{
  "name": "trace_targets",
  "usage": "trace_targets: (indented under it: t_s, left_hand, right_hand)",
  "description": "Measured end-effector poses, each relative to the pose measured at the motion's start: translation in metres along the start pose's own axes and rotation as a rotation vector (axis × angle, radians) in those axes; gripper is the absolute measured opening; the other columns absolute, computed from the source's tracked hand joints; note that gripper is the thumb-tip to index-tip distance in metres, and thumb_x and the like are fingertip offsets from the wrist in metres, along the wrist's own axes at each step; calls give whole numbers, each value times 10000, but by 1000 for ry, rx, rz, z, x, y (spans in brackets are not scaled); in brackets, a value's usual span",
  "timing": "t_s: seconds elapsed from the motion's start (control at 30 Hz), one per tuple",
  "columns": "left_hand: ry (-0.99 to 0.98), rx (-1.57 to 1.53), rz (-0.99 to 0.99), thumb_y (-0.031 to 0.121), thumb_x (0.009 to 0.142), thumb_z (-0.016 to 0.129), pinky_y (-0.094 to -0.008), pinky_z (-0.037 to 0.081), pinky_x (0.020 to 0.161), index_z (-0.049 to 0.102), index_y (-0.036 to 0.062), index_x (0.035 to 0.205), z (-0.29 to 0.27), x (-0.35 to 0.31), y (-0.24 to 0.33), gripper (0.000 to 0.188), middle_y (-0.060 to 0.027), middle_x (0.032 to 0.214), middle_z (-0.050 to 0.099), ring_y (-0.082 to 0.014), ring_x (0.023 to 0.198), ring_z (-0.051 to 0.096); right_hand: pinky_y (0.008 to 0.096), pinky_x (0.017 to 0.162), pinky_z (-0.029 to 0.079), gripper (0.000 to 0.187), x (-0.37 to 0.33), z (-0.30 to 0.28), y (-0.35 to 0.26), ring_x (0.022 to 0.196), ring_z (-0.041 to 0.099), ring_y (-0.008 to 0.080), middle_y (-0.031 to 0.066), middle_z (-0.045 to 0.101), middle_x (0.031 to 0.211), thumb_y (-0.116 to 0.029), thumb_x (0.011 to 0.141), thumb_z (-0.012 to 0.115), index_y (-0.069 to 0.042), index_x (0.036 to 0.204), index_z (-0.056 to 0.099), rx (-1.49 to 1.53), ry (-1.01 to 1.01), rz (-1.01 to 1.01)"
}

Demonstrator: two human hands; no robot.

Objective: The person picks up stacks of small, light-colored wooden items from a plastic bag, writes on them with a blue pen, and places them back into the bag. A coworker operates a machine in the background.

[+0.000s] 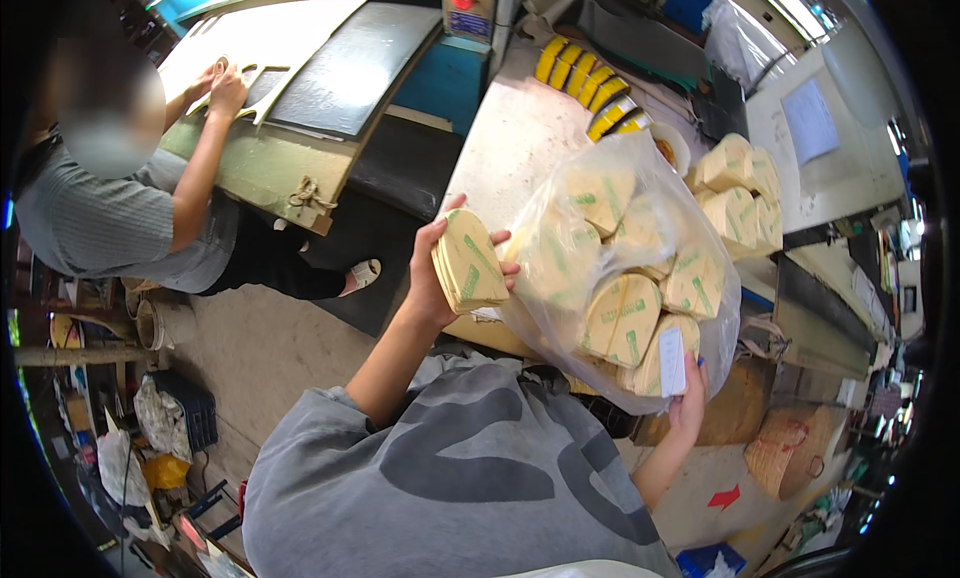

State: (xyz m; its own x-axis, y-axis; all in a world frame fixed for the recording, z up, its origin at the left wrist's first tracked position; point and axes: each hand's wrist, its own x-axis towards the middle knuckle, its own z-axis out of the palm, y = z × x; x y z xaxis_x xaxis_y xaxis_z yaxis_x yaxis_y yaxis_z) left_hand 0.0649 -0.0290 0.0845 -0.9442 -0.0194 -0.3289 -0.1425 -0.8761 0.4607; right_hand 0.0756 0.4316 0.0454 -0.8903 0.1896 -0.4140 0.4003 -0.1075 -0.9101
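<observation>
"Where is the cream stack sitting?"
"My left grip is clamping it by the bench's near-left corner; my right grip is touching the clear bag, closed or not, I can't tell."

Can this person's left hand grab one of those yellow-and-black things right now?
Probably not right away: the left hand is full, holding a stack of cream pieces. The way over the tabletop to the yellow-and-black things looks free, though.

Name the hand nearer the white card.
Right: the right hand is at the edge of the white card; the left hand is farther left, holding stacked cream pieces.
</observation>
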Motion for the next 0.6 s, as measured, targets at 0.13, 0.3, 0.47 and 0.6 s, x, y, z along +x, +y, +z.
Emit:
trace_targets:
  t_s: [0.13,0.3,0.47,0.6]
  left_hand:
    - [8,23,46,600,927,521,-652,576,838,406,192,1526,21,-13,6,734,-277,1354,543,-474,1045,657]
    - [-313,-266,-85,598,933,495,-708,556,861,595,111,1411,34,-19,5,690,-223,1366,546,-448,1121,601]
    - [-252,-88,-70,548,930,509,-738,519,861,472,234,1437,91,-23,-30,598,-177,1308,546,-436,1094,603]
    - [-328,66,-50,492,919,546,-678,549,907,508,216,1275,116,-27,-85,452,-153,1293,529,-422,1120,600]
  right_hand:
    - [317,978,481,499,-4,21,-11,1138,631,195,115,667,1264,-353,1064,619,49,1357,587,-165,97,-56]
    - [330,919,501,365,-14,3,-26,1033,649,210,136,712,1114,-322,1069,597,18,1172,683,-850,373,-313]
    - [299,805,511,224,-57,31,-44,928,651,176,105,705,1013,-191,991,698,-33,1151,708,-603,274,-579]
    - [302,667,532,377,-100,79,-70,877,662,161,79,691,1050,-135,879,787,-79,1245,714,-597,-30,-852]
